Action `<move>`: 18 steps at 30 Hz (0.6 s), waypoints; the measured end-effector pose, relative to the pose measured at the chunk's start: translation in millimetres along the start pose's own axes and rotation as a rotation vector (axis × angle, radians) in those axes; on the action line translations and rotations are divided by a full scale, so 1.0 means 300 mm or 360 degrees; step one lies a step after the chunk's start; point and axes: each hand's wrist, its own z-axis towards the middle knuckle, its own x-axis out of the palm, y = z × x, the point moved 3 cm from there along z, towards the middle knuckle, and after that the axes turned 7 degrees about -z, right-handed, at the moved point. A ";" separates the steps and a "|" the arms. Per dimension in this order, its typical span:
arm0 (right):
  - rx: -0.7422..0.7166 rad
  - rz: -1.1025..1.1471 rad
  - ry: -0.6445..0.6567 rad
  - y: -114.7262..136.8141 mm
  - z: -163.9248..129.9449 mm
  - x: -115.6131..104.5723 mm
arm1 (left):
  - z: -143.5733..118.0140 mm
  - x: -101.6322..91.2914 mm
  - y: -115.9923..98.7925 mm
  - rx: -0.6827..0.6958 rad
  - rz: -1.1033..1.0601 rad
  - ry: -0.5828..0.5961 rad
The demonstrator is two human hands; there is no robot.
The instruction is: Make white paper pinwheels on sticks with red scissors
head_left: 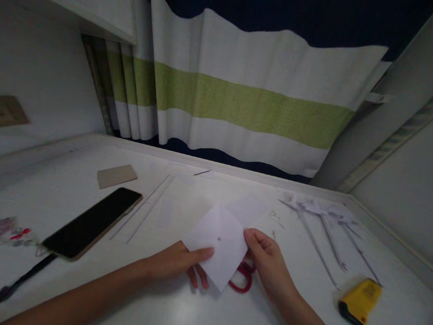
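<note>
A square sheet of white paper [216,233], turned corner-down and marked with a small dark spot near its middle, is held up between my hands. My left hand [188,264] grips its left side, thumb on top and fingers underneath. At the right corner, my right hand [265,250] pinches the edge between thumb and fingers. Red-handled scissors [243,280] lie on the table just behind the paper's lower right edge; their blades are hidden. Another pale paper sheet [248,208] lies flat beyond the held one.
Left on the white table [188,317] are a black phone [93,221], a beige card [117,176], thin white strips [146,209] and small trinkets [4,231]. To the right sit paper pieces with sticks [325,222] and a yellow-black tool [360,301]. A striped curtain [245,99] hangs behind.
</note>
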 end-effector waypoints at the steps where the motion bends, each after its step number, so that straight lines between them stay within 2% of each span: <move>1: 0.0001 -0.0035 0.0019 -0.003 -0.001 0.006 | -0.003 0.006 0.004 -0.0033 -0.0013 0.0016; 5: -0.0034 -0.0262 0.0021 -0.002 0.004 0.011 | -0.018 0.009 -0.003 -0.0106 -0.0016 0.0018; 9: -0.0104 -0.0645 0.0004 0.020 0.004 -0.010 | -0.018 -0.035 -0.030 -0.0038 -0.0003 -0.0287; 13: -0.0187 -0.1119 0.0131 0.035 -0.014 -0.018 | -0.013 -0.085 -0.050 0.0056 -0.0017 -0.0619; 18: -0.0202 -0.1508 0.0254 0.015 -0.030 -0.007 | -0.016 -0.095 -0.061 0.0087 -0.0075 -0.0730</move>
